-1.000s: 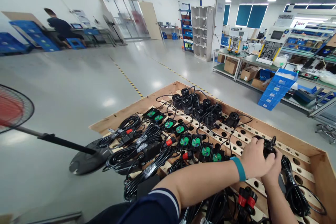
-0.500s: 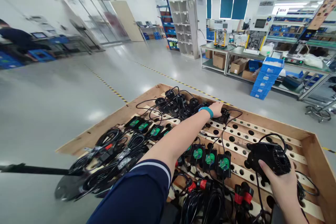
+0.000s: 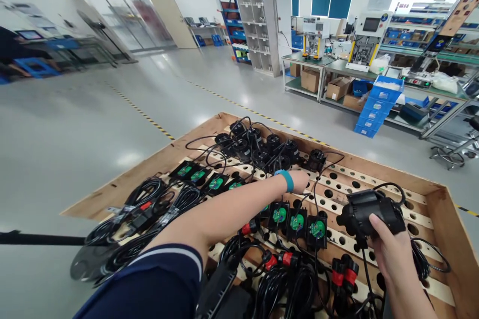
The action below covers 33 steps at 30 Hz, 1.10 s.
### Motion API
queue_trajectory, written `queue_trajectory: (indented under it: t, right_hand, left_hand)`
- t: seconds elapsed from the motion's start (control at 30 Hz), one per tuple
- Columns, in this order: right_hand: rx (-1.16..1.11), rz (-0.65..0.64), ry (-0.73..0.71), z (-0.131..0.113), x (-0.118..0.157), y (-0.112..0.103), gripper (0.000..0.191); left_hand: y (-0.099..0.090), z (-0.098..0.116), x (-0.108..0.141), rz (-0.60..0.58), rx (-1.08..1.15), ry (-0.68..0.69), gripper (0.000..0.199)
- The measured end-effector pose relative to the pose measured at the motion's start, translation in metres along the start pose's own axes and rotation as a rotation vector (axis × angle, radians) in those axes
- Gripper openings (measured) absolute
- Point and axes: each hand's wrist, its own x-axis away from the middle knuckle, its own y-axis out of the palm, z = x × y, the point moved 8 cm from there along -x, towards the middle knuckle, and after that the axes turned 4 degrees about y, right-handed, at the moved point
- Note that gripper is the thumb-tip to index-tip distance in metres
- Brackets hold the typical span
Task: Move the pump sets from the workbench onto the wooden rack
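A: Head view. Edges?

B: Wooden crate (image 3: 445, 224), raised rim all round. Far rim runs up-left to right, near-left rim diagonal along the floor side. Inside: slats with round holes (image 3: 337, 194). Right half of the slats mostly bare, holes open. Left and near part packed with coiled black cables (image 3: 149, 199) and red connectors (image 3: 346, 274).

A: Room to move?

B: Open over the bare slats between both hands. Tight at far corner: cluster of black motors (image 3: 258, 147), touching one another, leads looped over. One more motor (image 3: 316, 159) just beside the cluster, right end. Row of green-labelled modules (image 3: 297, 222) mid-crate, between the arms. Outside the crate: clear grey floor left, yellow-black floor line (image 3: 142, 115) beyond.

A: Left hand?

B: Left hand (image 3: 299, 179) stretched out over the slats, teal wristband (image 3: 285, 179) on wrist. Fingers curled loosely, resting near a lead; nothing clearly gripped. Near the lone motor, not touching it.

A: Right?

B: Right hand (image 3: 389, 254) closed round a black pump unit (image 3: 368, 214), held from below and behind, fingers wrapped on the body. Unit lifted above the slats, right side of crate, cable trailing down from it.

A: Rest?

B: Fan base and pole (image 3: 37, 239) at left, outside crate. Benches and blue bins (image 3: 374, 109) far right.
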Motion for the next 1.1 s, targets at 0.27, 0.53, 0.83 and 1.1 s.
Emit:
queue_trajectory:
  t: [0.27,0.53,0.83,1.1]
  right_hand:
    - [0.006,-0.041,-0.017,0.027,-0.017,0.055,0.069]
    - [0.367,0.051,-0.016,0.055,-0.017,0.033,0.082]
    - [0.228,0.062,0.095,0.042,-0.006,0.009,0.076]
    - [0.186,0.015,0.106,0.057,-0.016,0.002,0.078]
  left_hand:
    - [0.013,0.008,0.040,-0.013,-0.058,0.020,0.006]
    - [-0.020,-0.016,0.108,0.757,-0.063,-0.066,0.027]
    - [-0.019,-0.220,0.180,0.740,0.041,-0.651,0.059]
    - [0.022,-0.259,0.151,0.506,0.044,-0.657,0.077]
